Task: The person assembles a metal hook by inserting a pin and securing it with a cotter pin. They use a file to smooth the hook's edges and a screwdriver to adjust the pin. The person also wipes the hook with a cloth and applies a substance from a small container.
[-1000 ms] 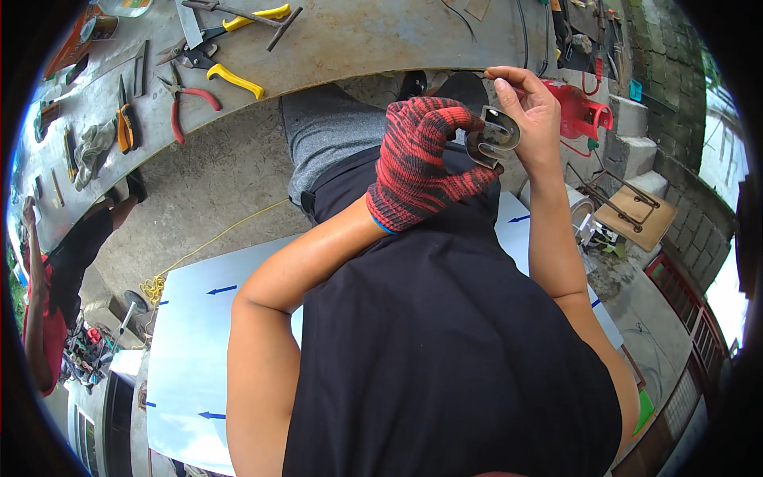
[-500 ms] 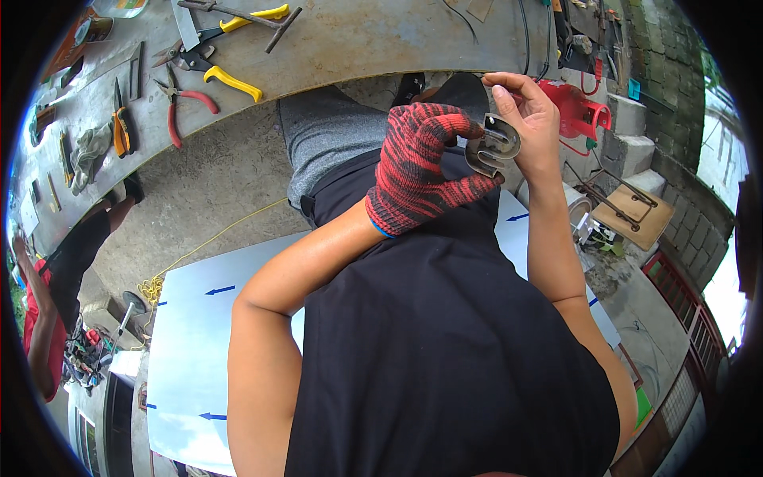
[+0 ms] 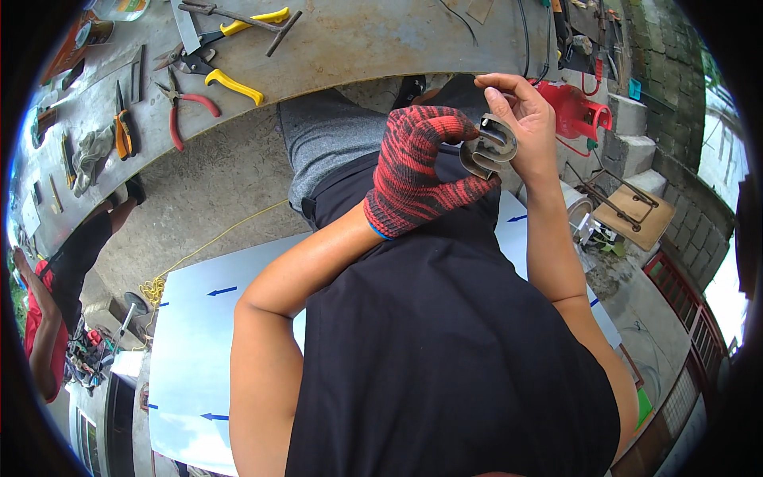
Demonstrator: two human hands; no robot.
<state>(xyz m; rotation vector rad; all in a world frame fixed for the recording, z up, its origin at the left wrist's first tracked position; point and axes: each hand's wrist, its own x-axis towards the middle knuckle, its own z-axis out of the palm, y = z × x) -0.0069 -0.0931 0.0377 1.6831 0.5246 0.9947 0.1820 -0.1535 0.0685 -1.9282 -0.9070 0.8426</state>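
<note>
A thin bent metal strip (image 3: 470, 162), curved like an S, sits between my two hands in front of my waist. My left hand (image 3: 421, 167), in a red and black knit glove, pinches its left side between thumb and fingers. Bare and curled, my right hand (image 3: 531, 127) has the strip's right curve against its palm. The right thumb points up above the strip, and part of those fingers is hidden. Dark shirt cloth lies just below both hands.
Ahead stands a metal table (image 3: 381, 44) with yellow-handled snips (image 3: 234, 86), red-handled pliers (image 3: 195, 99), orange-handled pliers (image 3: 123, 133) and a T-shaped bar (image 3: 282, 33). A red machine (image 3: 572, 111) stands to the right. Another person (image 3: 48, 318) is at the left. A pale sheet (image 3: 191, 342) lies behind me.
The bent strip has shifted slightly left and turned a little in my hands. My right hand has moved slightly left with it; both hands keep nearly the same pose.
</note>
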